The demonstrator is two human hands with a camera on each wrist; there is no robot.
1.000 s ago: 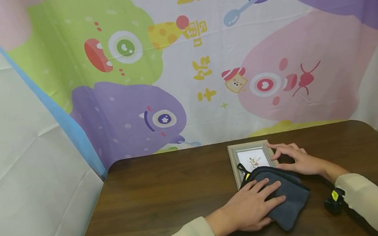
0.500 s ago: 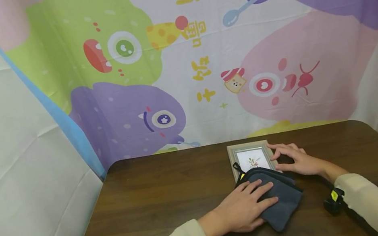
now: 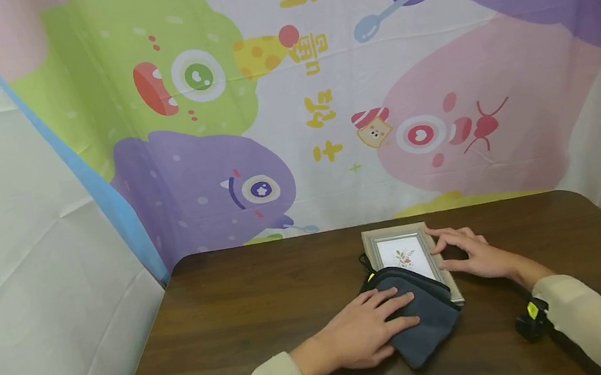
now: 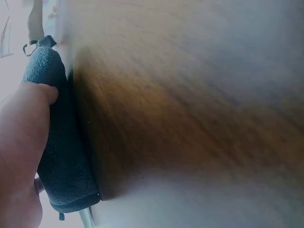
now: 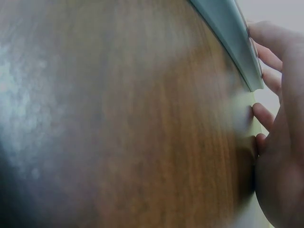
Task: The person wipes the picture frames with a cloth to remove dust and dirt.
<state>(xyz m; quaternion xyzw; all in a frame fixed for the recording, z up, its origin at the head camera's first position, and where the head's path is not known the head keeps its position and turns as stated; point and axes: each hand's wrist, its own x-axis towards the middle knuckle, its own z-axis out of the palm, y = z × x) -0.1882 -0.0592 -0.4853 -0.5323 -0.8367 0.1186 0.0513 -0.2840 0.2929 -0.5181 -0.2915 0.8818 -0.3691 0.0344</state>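
In the head view a pale picture frame (image 3: 394,231) with a flower print (image 3: 404,259) lies face up near the table's far edge. A folded dark grey cloth (image 3: 427,314) with black edging and a loop covers its lower left part. My left hand (image 3: 357,331) rests on this cloth, fingers spread over it; the left wrist view shows the thick fuzzy folds of the cloth (image 4: 69,152) from the side. With bent fingers and thumb, my right hand (image 3: 476,255) holds the frame's right edge, also visible in the right wrist view on the frame (image 5: 228,38).
The brown wooden table (image 3: 258,291) has rounded far corners. Behind it hangs a cartoon-printed cloth backdrop (image 3: 331,196), with white sheeting (image 3: 58,282) on the left and right. A black strap device (image 3: 532,318) is on the right wrist.
My left hand has slid the cloth leftward across the lower frame, uncovering the frame's lower right corner. The right hand and the frame stay in place.
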